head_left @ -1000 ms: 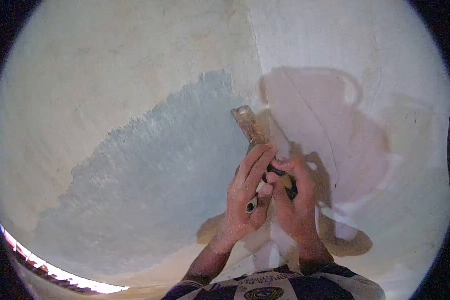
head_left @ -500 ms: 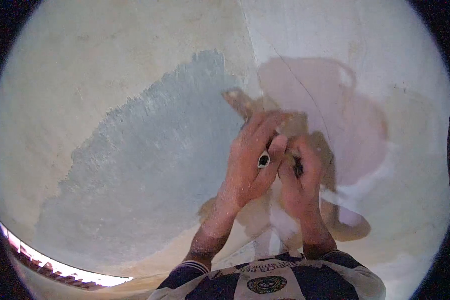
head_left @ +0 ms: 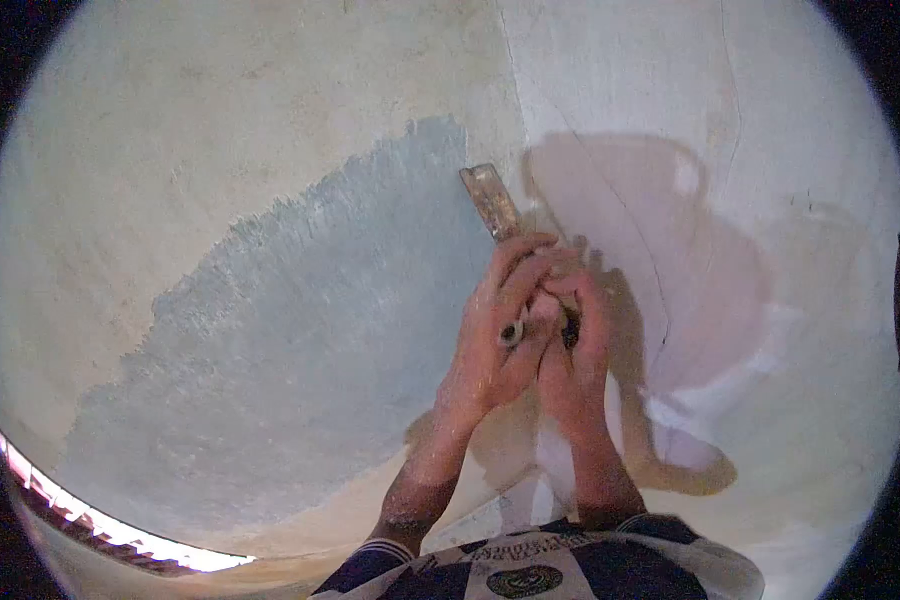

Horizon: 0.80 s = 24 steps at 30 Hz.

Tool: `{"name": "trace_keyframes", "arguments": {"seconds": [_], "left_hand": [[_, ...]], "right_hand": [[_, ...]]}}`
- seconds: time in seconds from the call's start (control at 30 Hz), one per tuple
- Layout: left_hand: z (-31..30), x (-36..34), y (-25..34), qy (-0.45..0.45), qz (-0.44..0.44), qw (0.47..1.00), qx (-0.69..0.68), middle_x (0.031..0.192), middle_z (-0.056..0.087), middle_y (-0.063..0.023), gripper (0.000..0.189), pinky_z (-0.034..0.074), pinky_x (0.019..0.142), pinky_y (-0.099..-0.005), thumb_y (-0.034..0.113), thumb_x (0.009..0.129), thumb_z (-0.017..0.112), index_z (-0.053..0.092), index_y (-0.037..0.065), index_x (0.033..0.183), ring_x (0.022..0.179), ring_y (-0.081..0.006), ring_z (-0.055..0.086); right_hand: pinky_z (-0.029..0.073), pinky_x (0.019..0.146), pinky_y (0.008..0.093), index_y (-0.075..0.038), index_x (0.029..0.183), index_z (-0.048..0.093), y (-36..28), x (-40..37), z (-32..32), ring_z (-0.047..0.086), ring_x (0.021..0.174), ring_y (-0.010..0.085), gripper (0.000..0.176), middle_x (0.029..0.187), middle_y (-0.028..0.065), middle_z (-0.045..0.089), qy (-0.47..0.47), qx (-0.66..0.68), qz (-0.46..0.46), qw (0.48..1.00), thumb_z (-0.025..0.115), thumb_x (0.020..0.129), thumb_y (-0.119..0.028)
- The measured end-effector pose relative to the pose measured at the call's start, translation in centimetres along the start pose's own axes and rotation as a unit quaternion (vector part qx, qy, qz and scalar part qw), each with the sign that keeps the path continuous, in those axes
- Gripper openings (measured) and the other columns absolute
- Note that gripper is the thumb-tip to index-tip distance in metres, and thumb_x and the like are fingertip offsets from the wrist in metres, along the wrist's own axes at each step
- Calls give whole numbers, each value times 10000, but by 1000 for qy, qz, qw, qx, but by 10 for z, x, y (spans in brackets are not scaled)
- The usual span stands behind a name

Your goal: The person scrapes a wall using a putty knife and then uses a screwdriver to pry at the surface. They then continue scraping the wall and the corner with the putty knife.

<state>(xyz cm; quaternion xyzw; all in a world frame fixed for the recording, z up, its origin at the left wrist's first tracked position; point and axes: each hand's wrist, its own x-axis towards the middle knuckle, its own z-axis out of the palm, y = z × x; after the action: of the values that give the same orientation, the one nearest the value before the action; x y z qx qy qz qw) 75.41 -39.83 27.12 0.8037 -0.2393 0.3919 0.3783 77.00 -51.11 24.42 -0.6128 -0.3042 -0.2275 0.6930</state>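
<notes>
Flat-ended tool (head_left: 490, 200) now sits higher against the grey patch (head_left: 300, 340) than one second ago; both hands shift upward with it.

Nearest, at 6 o'clock: checked shirt (head_left: 580, 580), forearms rising from it. Left hand (head_left: 485, 345) closes around the tool, fingers wrapped over its middle; the worn brown end projects towards 11 o'clock. Pale hollow end (head_left: 511, 333) shows below the fingers, probably the same tool's handle. Right hand (head_left: 580, 350), just beside at 3 o'clock and meeting the left, closes on a dark object (head_left: 570, 328), mostly hidden; its shape cannot be told.

Handling (judgement): anchor the tool in the left palm, let the right fingers make small, controlled movements, and keep fingertips off any edge. Holding the flat end clear of the patch avoids marking it.

Farther: grey, ragged-edged patch spans 8 to 11 o'clock on the plastered surface (head_left: 270, 120). Shadow (head_left: 660, 240) falls at 1 to 3 o'clock. Bright strip (head_left: 100, 520) lies at 8 o'clock, well apart from the hands.
</notes>
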Motion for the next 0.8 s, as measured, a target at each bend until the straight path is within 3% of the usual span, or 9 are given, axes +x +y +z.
{"name": "trace_keyframes", "arguments": {"seconds": [0.03,0.13,0.23,0.3,0.4,0.53,0.6,0.7,0.8], "left_hand": [[-3,3,6,-1,14,1000,-5,1359,509,-220,412,463,983,-476,220,917,549,578,27,1280,1213,-446,541],[-12,-1,5,-16,32,999,-10,1383,499,-220,441,445,1018,-476,214,912,549,560,34,1315,1254,-445,519],[-6,-7,1,13,32,999,-20,1405,488,-221,465,423,1049,-472,209,922,540,536,40,1356,1272,-452,503],[-8,2,4,49,30,997,-53,1414,482,-225,477,411,1065,-470,197,928,531,520,38,1378,1280,-458,494],[-11,-1,24,-10,-31,999,-38,1421,490,-214,755,348,1121,-487,659,982,337,563,51,1368,1344,-399,450],[-5,-11,4,28,-36,999,4,1369,520,-220,655,395,1071,-474,568,998,380,587,41,1327,1285,-394,500],[-2,1,6,45,0,999,-2,1294,557,-216,585,426,1026,-468,505,1003,405,615,34,1280,1219,-390,541],[-7,-2,5,-3,-20,1000,-8,1195,547,-231,326,471,927,-463,194,960,508,602,14,1216,1075,-435,573],[0,7,1,42,18,999,-24,1074,555,-207,267,489,832,-451,195,971,498,616,2,1114,959,-424,592]], "right_hand": [[480,726,348,-35,1027,579,-5,0,1,607,835,204,280,898,127,633,12,16,3,1000,603,981,-310],[451,897,321,-21,1077,555,-22,-12,-9,561,994,165,286,1112,109,617,-50,28,98,994,559,1015,-301],[448,921,308,-11,1112,558,2,12,14,575,987,179,271,1119,108,638,11,-9,-52,999,565,1009,-262],[477,838,337,-25,1083,569,-5,16,16,603,912,200,224,1002,125,641,29,-19,-47,998,574,996,-231],[486,774,353,-38,1075,571,-29,1,-11,601,840,204,173,926,124,626,-21,-3,23,1000,576,988,-187],[478,742,352,-37,1093,559,-7,4,5,581,807,192,181,903,116,611,-26,-42,-5,999,588,984,-180],[479,740,343,-32,1094,553,-6,0,4,581,811,179,191,887,115,614,-11,23,25,999,591,984,-184],[477,737,326,-31,1093,543,-9,-7,3,576,815,159,184,885,105,617,-10,42,44,998,578,986,-176],[475,741,313,-37,1106,539,-21,6,-2,576,838,148,176,907,94,612,-37,51,78,995,555,991,-169]]}}
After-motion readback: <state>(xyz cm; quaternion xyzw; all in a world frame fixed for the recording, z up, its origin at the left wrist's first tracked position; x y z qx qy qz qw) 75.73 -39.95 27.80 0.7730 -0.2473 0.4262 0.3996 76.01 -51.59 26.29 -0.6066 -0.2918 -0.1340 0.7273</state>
